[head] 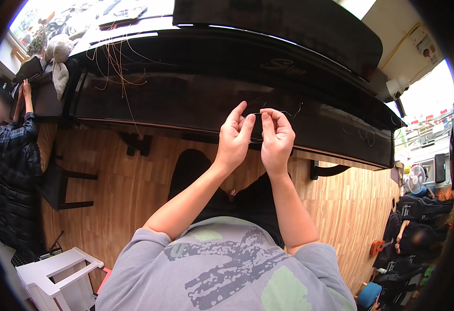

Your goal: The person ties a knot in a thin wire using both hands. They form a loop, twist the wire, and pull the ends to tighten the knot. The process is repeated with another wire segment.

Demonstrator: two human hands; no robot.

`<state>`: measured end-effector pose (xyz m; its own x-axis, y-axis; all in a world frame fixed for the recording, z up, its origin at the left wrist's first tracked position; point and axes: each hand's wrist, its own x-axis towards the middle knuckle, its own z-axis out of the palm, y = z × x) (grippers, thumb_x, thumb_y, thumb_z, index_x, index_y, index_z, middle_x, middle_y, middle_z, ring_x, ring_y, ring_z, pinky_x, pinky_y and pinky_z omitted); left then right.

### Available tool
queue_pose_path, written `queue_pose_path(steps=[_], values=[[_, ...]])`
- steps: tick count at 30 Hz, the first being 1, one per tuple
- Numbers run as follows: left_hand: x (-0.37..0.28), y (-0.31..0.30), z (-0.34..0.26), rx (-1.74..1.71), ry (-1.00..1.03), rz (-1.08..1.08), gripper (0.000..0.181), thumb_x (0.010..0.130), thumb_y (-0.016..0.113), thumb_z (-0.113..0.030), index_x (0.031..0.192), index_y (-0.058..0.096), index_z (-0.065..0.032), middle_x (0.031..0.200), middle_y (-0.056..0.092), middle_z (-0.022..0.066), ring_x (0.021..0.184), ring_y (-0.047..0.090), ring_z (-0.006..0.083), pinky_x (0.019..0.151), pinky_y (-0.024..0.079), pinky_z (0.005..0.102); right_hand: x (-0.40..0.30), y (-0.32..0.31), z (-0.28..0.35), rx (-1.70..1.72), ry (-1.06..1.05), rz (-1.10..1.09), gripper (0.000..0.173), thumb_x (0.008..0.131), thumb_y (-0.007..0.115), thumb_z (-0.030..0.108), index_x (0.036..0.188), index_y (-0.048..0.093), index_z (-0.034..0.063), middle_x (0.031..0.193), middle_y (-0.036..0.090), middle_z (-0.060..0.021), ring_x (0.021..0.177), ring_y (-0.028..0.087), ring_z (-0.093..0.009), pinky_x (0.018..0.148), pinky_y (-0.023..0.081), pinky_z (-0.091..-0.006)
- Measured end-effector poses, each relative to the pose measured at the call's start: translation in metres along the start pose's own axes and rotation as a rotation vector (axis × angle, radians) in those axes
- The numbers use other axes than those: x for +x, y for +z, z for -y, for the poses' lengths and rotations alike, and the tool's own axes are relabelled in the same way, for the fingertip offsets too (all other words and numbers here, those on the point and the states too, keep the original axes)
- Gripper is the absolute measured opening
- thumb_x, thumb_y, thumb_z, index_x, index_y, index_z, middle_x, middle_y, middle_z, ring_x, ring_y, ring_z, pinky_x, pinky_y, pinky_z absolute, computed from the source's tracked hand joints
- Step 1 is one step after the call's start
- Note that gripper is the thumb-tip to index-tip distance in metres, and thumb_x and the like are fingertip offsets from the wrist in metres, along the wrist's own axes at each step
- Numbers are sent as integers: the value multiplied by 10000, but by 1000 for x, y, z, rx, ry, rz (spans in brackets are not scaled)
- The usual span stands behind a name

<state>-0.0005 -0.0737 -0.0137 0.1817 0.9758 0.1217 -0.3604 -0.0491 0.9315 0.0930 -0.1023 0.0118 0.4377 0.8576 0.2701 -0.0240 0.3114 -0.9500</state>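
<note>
A thin, pale metal string [298, 110], like an instrument string, runs between my hands above the closed lid of a black piano [196, 93]. My right hand [277, 142] pinches it between thumb and forefinger, and its bent end sticks out to the right. The same string meets my left hand [234, 142] behind the raised thumb, with the forefinger extended. A short stretch shows between the two thumbs, and a loop hangs below them. To the left, several copper-coloured strings [121, 74] lie loosely over the piano. Coiled strings [363, 130] rest on its right end.
A person [13, 144] sits at the far left beside a black chair [65, 186]. A plush toy [60, 58] sits at the piano's left end. White furniture [61, 272] stands lower left. Another person [417, 237], a small guitar [377, 247] and black bags are at right.
</note>
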Motion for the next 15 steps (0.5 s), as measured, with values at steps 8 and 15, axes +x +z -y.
queue_pose_path(steps=[8, 15], values=[[1, -7, 2, -5, -117, 125, 319, 992, 465, -162, 1221, 552, 42, 669, 483, -48, 536, 409, 20, 508, 412, 204, 2, 1, -2, -98, -54, -8, 119, 954, 562, 88, 955, 637, -5, 791, 598, 21, 683, 492, -28, 589, 392, -181], [5, -8, -7, -46, -250, 177, 327, 1011, 405, -175, 1216, 550, 35, 636, 419, -53, 569, 392, 28, 561, 442, 227, 1, -2, -2, -141, -8, 20, 122, 955, 554, 82, 963, 632, -11, 791, 600, 16, 697, 501, -30, 603, 403, -180]])
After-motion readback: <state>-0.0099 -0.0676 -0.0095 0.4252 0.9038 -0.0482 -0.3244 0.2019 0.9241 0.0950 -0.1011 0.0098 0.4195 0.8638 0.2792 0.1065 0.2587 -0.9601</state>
